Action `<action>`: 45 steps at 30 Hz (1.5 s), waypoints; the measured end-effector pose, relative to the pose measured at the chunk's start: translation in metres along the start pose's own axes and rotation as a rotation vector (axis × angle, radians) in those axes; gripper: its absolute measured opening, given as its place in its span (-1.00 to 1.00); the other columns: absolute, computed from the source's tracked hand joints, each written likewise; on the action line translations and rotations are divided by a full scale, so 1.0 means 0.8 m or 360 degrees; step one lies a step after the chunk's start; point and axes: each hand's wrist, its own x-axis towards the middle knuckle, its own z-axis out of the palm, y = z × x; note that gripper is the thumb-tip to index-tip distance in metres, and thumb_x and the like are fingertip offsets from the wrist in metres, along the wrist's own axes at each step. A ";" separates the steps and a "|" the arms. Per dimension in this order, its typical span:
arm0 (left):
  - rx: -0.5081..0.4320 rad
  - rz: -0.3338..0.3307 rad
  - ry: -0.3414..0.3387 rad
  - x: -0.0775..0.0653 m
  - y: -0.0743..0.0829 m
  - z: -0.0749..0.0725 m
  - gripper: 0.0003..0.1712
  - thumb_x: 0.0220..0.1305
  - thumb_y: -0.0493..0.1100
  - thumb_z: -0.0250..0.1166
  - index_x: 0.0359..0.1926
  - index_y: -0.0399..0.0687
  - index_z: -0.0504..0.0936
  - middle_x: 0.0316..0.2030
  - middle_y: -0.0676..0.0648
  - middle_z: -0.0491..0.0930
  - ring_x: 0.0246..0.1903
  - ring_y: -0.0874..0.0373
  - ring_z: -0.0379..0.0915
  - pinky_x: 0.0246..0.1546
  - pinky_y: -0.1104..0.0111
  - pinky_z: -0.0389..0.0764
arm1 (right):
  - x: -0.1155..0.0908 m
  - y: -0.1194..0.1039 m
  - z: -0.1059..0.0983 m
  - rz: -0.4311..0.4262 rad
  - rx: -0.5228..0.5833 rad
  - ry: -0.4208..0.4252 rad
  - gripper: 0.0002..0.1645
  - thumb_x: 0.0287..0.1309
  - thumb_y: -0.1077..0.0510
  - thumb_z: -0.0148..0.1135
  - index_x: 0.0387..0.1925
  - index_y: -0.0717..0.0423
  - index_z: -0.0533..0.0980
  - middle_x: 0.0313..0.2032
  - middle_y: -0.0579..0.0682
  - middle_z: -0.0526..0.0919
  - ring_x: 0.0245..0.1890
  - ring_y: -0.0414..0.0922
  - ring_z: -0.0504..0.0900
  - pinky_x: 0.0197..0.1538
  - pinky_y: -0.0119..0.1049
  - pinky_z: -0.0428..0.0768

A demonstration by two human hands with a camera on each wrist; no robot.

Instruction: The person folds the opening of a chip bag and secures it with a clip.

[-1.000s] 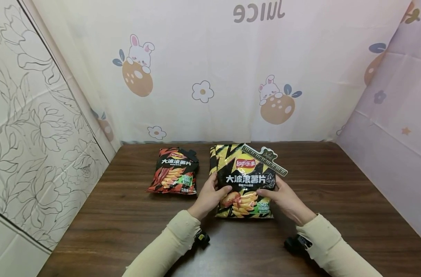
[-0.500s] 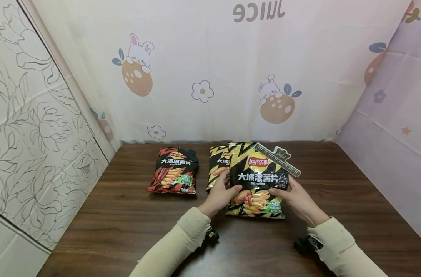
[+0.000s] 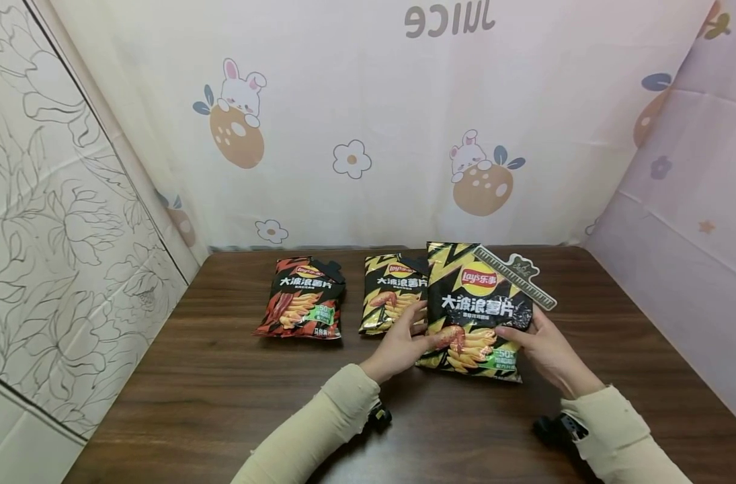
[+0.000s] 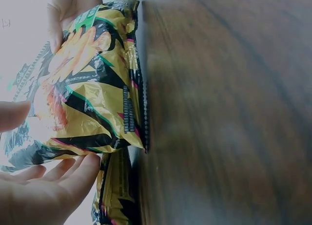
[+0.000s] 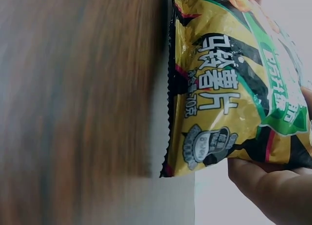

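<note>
A yellow-and-black bag of chips (image 3: 479, 312) stands upright, slightly tilted, right of the table's middle. A long keyboard-patterned bag clip (image 3: 515, 275) slants across its upper right corner. My right hand (image 3: 555, 353) grips the bag's right side, thumb on the front and fingers behind. At the left side is my left hand (image 3: 404, 343); in the left wrist view its fairly straight fingers (image 4: 80, 174) touch the bag's edge, with the thumb near the front. The bag's lower seal is close to the tabletop; I cannot tell whether they touch.
Another yellow-and-black chip bag (image 3: 382, 316) sits to the left, its right side partly covered by the nearer bag and left hand. Farther left lies a red-and-black chip bag (image 3: 304, 302) with a black clip (image 3: 329, 270). The brown table (image 3: 222, 410) meets a patterned curtain (image 3: 355, 208) behind.
Both hands and the clipped chip bag have moved right, uncovering more of the yellow-and-black bag behind. The left fingers have loosened toward the bag's edge. The red-and-black bag stays put.
</note>
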 end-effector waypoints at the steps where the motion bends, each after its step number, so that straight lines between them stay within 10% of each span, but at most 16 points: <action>1: 0.0022 0.0007 -0.0022 0.000 0.000 0.001 -0.20 0.36 -0.15 0.26 0.51 0.07 0.09 0.41 -0.19 0.25 0.36 -0.14 0.27 0.23 0.09 0.47 | -0.001 0.000 -0.003 -0.0002 0.0008 0.0005 0.08 0.29 0.16 0.26 0.56 -0.16 -0.23 0.05 -0.44 0.46 -0.02 -0.45 0.57 -0.03 -0.47 0.59; 21: 0.0313 -0.0091 -0.0364 0.004 0.002 0.027 -0.18 0.33 -0.12 0.31 0.51 0.13 0.12 0.50 0.01 0.10 0.38 -0.05 0.26 0.25 0.30 0.44 | 0.003 0.012 -0.062 -0.0130 0.0243 0.0026 0.00 0.30 0.36 0.16 0.55 -0.13 -0.15 0.02 -0.43 0.55 -0.05 -0.46 0.60 -0.05 -0.55 0.57; 45: 0.0455 -0.0214 -0.0364 0.020 0.004 0.045 -0.19 0.34 0.00 0.28 0.51 0.11 0.13 0.47 -0.03 0.19 0.39 0.02 0.25 0.28 0.26 0.41 | 0.048 0.015 -0.082 0.0059 0.0065 0.0132 0.06 0.30 0.21 0.23 0.55 0.01 -0.25 -0.06 -0.43 0.42 -0.11 -0.52 0.54 -0.07 -0.57 0.54</action>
